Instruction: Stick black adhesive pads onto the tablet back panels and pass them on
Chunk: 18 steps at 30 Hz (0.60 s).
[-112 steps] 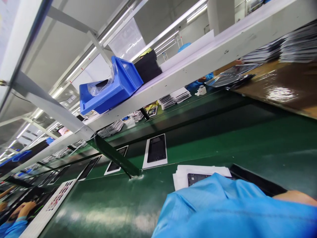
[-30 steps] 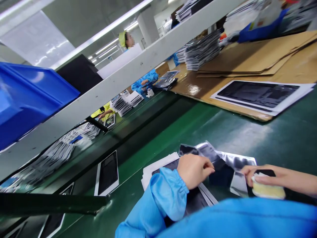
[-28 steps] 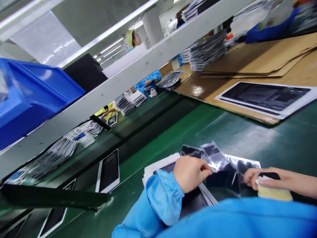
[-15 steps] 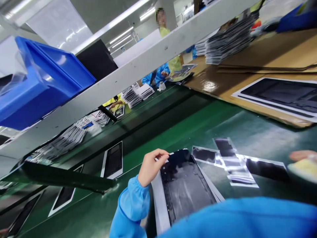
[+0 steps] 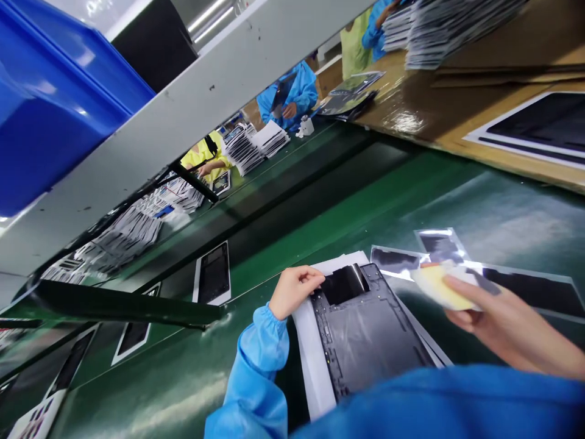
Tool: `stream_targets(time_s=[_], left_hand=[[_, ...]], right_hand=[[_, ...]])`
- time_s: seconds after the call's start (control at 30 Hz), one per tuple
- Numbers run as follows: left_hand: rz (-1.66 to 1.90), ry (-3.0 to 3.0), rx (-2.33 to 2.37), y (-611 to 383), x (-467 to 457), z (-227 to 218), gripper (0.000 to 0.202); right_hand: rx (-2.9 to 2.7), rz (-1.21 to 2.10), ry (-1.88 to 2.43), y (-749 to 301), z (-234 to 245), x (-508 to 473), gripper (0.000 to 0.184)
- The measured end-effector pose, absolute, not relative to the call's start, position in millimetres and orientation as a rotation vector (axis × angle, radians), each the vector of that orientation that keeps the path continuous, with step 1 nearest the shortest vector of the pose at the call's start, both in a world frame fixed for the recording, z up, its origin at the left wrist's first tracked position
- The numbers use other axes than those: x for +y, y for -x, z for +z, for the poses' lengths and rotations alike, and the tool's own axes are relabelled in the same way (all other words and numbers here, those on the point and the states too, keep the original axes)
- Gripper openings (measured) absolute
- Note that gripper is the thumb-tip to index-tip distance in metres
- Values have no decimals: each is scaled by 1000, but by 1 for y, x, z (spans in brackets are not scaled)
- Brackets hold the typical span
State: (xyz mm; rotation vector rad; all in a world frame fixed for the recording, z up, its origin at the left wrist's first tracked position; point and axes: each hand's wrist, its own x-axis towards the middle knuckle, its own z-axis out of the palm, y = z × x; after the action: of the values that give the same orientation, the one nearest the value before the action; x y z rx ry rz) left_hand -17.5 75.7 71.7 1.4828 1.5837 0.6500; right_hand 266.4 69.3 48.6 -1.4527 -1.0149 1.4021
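In the head view, a black tablet back cover (image 5: 365, 341) lies on white paper sheets (image 5: 311, 366) in front of me. A glossy black film piece (image 5: 345, 285) lies across its far end, slightly curled. My left hand (image 5: 297, 289) pinches the left end of this film between thumb and fingers. To the right, my right hand (image 5: 489, 317) grips a yellow and white pad, perhaps a sponge (image 5: 445, 289), blurred by motion. Behind the pad, several dark film pieces on clear backing (image 5: 525, 286) lie on the green surface, partly hidden by the hand.
A green belt (image 5: 292, 225) carries more dark panels on white paper (image 5: 212, 274). A grey beam with a blue bin (image 5: 68, 103) crosses above left. Cardboard (image 5: 498, 116) with another panel lies at right. Co-workers in blue (image 5: 292, 97) and yellow sit farther off.
My right hand has come in from the right edge with the pad, over the film pieces. The left hand still pinches at the cover's far end. The view has tilted lower.
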Motion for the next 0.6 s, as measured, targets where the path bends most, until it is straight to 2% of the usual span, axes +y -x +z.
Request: stream_targets(time_s=[0.17,0.6], left_hand=[[557,-1505,1594,16,80,66,24],[461,-1508,1567,16,85,62,20]], right_hand=[[-1170,1241,1509,-226,69,70,36],[-1564,1037,1502,-202,67,79,29]])
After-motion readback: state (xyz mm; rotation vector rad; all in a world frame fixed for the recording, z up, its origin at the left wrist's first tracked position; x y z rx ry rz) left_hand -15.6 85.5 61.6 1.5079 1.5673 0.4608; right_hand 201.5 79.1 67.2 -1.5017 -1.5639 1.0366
